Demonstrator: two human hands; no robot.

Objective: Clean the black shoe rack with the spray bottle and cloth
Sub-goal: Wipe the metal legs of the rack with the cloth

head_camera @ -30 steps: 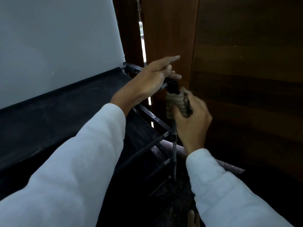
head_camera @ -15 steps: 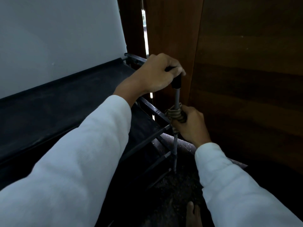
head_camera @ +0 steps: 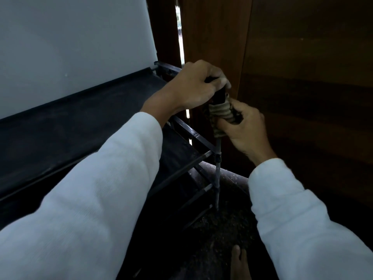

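Note:
The black shoe rack (head_camera: 80, 122) runs from the left to the middle, its dark top shelf dusty. Its front right corner post (head_camera: 218, 174) is a thin metal tube going down to the floor. My left hand (head_camera: 193, 85) grips the black top end of that post. My right hand (head_camera: 244, 130) holds a striped beige cloth (head_camera: 220, 114) wrapped round the post just below my left hand. No spray bottle is in view.
A dark wooden door or panel (head_camera: 302, 77) stands close on the right of the post. A white wall (head_camera: 70, 47) rises behind the rack. The speckled brown floor (head_camera: 218, 235) lies below, with my bare toes (head_camera: 239, 261) at the bottom edge.
My right hand has slid the cloth back up the post from the lower joint to just under my left hand, which stays curled on the post's top.

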